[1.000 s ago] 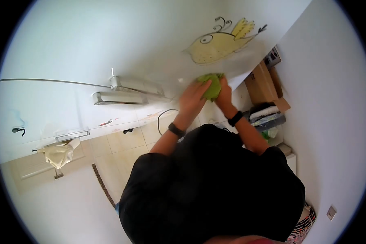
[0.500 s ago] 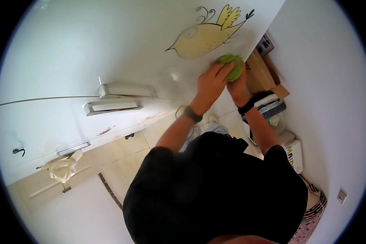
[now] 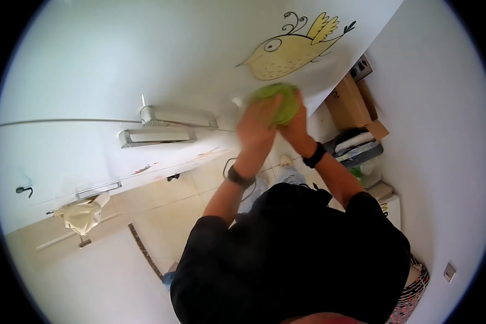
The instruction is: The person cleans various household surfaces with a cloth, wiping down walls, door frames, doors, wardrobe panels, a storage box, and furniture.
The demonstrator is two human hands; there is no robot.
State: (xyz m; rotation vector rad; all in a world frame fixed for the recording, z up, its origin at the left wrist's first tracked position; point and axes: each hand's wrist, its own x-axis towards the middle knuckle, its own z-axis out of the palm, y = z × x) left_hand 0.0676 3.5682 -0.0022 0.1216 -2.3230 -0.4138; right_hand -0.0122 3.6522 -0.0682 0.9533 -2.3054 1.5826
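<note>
A crumpled green cloth is bunched between my two hands, against the glossy white door. My left hand is closed on its left side, slightly blurred by motion. On the cloth's right edge my right hand is closed too, its fingers partly hidden behind the cloth. Just above the cloth, a yellow bird picture decorates the door. Two metal handles, an upper one and a lower one, lie to the left of my hands.
An open cardboard box stands right of the door, with folded fabrics beside it. A beige cloth bag hangs at the lower left. A wall socket is at the lower right, and tiled floor shows below.
Both hands and the green cloth went right across the door below the bird, then back left. The cloth stayed held throughout, while the camera view shifted.
</note>
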